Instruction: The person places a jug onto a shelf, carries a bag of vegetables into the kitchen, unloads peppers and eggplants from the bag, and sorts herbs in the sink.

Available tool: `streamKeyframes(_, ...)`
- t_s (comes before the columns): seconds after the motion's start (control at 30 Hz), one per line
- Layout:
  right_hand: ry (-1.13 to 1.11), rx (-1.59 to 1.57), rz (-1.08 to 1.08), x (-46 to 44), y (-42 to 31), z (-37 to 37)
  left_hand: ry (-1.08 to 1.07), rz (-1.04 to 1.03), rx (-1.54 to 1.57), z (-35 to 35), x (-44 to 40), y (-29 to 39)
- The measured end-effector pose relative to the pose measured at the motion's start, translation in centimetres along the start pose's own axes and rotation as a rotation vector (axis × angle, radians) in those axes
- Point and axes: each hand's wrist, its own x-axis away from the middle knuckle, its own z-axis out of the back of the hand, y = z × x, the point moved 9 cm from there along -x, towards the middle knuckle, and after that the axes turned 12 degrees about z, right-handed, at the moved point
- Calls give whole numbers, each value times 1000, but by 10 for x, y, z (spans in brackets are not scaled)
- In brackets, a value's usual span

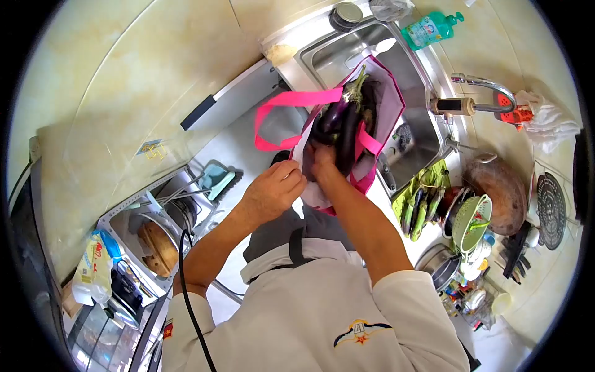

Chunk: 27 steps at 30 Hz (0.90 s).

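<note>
Right hand [322, 160] inside one white-lined bag [390, 102], two pink handles; fingers hidden, grip unclear. Left hand [276, 190] half-curled, hold unclear. Glossy dark-purple eggplants [348, 133] overlap, uncountable.

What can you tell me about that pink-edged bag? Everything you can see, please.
The bag looks like soft fabric, pale inside with pink edges. Its mouth gapes open, showing dark purple eggplants. One wide pink handle loops outward; another pink strap lies at the opening. It overlaps the sink in view; its support is hidden. The right hand reaches inside, fingers mostly out of sight.
</note>
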Motion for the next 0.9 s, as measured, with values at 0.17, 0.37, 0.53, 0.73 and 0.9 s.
streamKeyframes(0.17,111,218,123,0,-3,-13,-8,-30,43,-9,0,8)
streamKeyframes(0.37,98,-93,-103,-6,22,-53,-2,-15,18,-6,-7,4)
streamKeyframes(0.53,-69,-205,-283,-6,27,-60,-5,-17,19,2,-11,-9)
streamKeyframes(0.73,-54,171,-272,20,-15,0,15,-58,-6,5,-8,-14)
streamKeyframes(0.9,-78,365,-283,31,-21,14,-15,-113,-19,4,-8,-7)
